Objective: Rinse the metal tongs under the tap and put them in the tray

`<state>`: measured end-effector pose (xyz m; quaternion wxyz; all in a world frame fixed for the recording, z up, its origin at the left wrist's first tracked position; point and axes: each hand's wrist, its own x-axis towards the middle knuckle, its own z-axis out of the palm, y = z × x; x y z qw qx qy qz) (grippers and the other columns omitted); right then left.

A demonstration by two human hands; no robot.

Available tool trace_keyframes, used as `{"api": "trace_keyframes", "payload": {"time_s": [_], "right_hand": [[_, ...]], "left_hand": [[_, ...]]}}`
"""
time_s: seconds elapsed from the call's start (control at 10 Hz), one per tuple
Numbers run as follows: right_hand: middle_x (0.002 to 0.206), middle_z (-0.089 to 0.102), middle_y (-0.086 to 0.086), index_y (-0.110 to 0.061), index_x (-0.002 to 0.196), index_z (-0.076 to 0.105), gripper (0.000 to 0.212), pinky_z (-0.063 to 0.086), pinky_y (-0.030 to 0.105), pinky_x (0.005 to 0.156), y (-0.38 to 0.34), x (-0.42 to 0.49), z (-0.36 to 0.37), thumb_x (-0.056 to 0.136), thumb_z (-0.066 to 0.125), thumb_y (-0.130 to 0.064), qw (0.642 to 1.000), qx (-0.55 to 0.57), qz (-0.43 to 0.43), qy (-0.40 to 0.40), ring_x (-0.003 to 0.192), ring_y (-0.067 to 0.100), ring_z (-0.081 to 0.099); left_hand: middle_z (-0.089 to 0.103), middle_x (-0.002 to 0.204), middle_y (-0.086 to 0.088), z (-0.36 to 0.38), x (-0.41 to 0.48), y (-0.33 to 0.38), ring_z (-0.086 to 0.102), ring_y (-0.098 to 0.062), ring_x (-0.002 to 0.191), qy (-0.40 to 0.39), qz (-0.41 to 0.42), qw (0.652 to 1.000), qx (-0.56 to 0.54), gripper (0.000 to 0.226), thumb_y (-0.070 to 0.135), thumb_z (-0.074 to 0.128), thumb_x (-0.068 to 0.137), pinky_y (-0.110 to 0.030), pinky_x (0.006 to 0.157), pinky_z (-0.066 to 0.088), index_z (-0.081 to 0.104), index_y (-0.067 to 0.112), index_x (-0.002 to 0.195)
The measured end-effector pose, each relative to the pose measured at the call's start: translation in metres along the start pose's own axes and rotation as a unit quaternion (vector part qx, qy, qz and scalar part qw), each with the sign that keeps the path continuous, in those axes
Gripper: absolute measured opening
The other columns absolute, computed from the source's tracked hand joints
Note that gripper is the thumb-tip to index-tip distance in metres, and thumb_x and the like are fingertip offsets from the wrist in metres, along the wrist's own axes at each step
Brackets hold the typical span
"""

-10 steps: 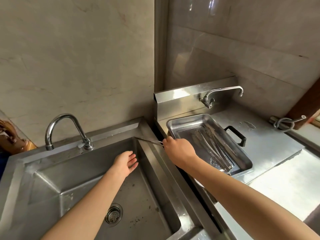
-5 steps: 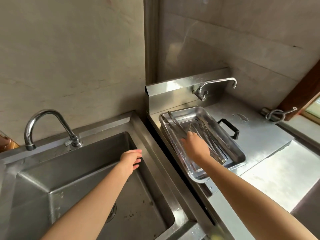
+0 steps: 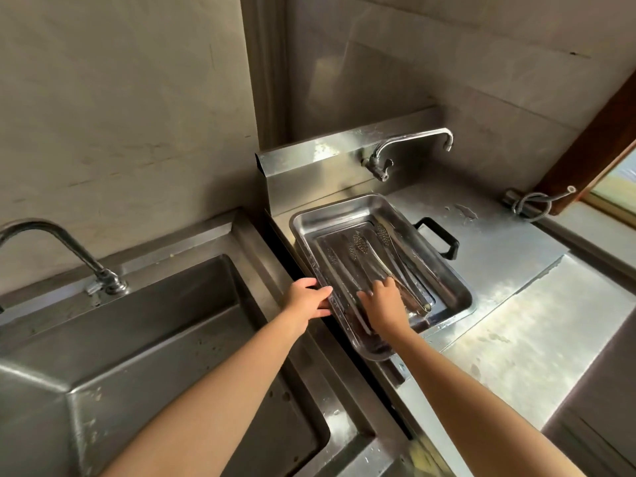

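A steel tray (image 3: pixel 459 287) stands on the counter right of the sink. Several metal tongs lie in it lengthwise: one with a perforated head (image 3: pixel 360 243) in the middle, another (image 3: pixel 382 233) to its right, and a third (image 3: pixel 333 258) along the left side, running under my right hand. My right hand (image 3: pixel 383 306) is inside the tray, its fingers spread and resting on the tongs. My left hand (image 3: pixel 308 299) grips the tray's left rim, fingers over the edge. The curved sink tap (image 3: pixel 51 235) at the left runs no water.
The deep steel sink (image 3: pixel 155 339) lies to the left, below the tap. A second small tap (image 3: pixel 411 141) juts from the steel backsplash behind the tray. A black handle (image 3: pixel 444 239) sticks out beside the tray's right side. A coiled hose (image 3: pixel 530 204) lies at the back right.
My right hand carried a pair of tongs from the sink's edge into the tray and lowered onto them. My left hand moved right from over the sink onto the tray's rim.
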<state>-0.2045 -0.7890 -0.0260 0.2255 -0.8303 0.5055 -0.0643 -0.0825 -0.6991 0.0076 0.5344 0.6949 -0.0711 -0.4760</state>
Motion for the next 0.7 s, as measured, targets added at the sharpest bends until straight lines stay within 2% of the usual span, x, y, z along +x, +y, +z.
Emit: {"api": "trace_keyframes", "payload": {"time_s": [0.1, 0.2, 0.4, 0.6, 0.7], "right_hand": [[0.114, 0.051, 0.018, 0.001, 0.107, 0.052, 0.039, 0.045, 0.043, 0.089, 0.001, 0.001, 0.004, 0.091, 0.053, -0.035, 1.000, -0.025, -0.008, 0.004, 0.106, 0.034, 0.047], [0.116, 0.050, 0.018, 0.000, 0.111, 0.048, 0.041, 0.042, 0.041, 0.088, -0.002, 0.001, 0.009, 0.089, 0.056, -0.033, 1.000, -0.015, -0.010, 0.008, 0.107, 0.034, 0.045], [0.112, 0.051, 0.017, -0.001, 0.108, 0.046, 0.040, 0.043, 0.040, 0.086, -0.003, -0.004, 0.009, 0.087, 0.058, -0.034, 1.000, -0.016, -0.010, 0.010, 0.106, 0.032, 0.047], [0.120, 0.049, 0.016, -0.004, 0.114, 0.044, 0.047, 0.044, 0.042, 0.090, -0.007, -0.005, -0.003, 0.089, 0.052, -0.043, 0.998, -0.056, -0.027, -0.007, 0.112, 0.033, 0.046], [0.126, 0.047, 0.015, -0.006, 0.120, 0.042, 0.053, 0.043, 0.042, 0.094, -0.012, -0.006, -0.010, 0.089, 0.048, -0.048, 0.996, -0.084, -0.037, -0.014, 0.117, 0.033, 0.043]], "left_hand": [[0.057, 0.122, -0.028, 0.008, 0.006, -0.003, 0.063, -0.035, 0.103, 0.016, 0.006, 1.000, 0.011, 0.050, -0.003, 0.061, 0.084, -0.043, 0.080, 0.055, 0.043, -0.002, 0.130], [0.057, 0.120, -0.029, 0.009, 0.008, -0.005, 0.063, -0.034, 0.097, 0.027, 0.013, 1.000, 0.007, 0.047, -0.006, 0.059, 0.084, -0.042, 0.077, 0.055, 0.044, -0.004, 0.129], [0.059, 0.118, -0.030, 0.010, 0.007, -0.005, 0.062, -0.031, 0.088, 0.027, 0.016, 0.999, 0.016, 0.045, -0.006, 0.058, 0.085, -0.043, 0.077, 0.055, 0.045, -0.006, 0.128], [0.062, 0.101, -0.022, 0.007, -0.007, 0.004, 0.064, -0.029, 0.079, 0.009, 0.022, 0.997, 0.069, 0.041, 0.003, 0.052, 0.092, -0.039, 0.076, 0.054, 0.043, -0.006, 0.130], [0.061, 0.105, -0.021, -0.003, -0.019, 0.010, 0.063, -0.031, 0.089, 0.029, 0.035, 0.990, 0.133, 0.035, 0.011, 0.048, 0.094, -0.040, 0.079, 0.055, 0.049, -0.002, 0.127]]}}
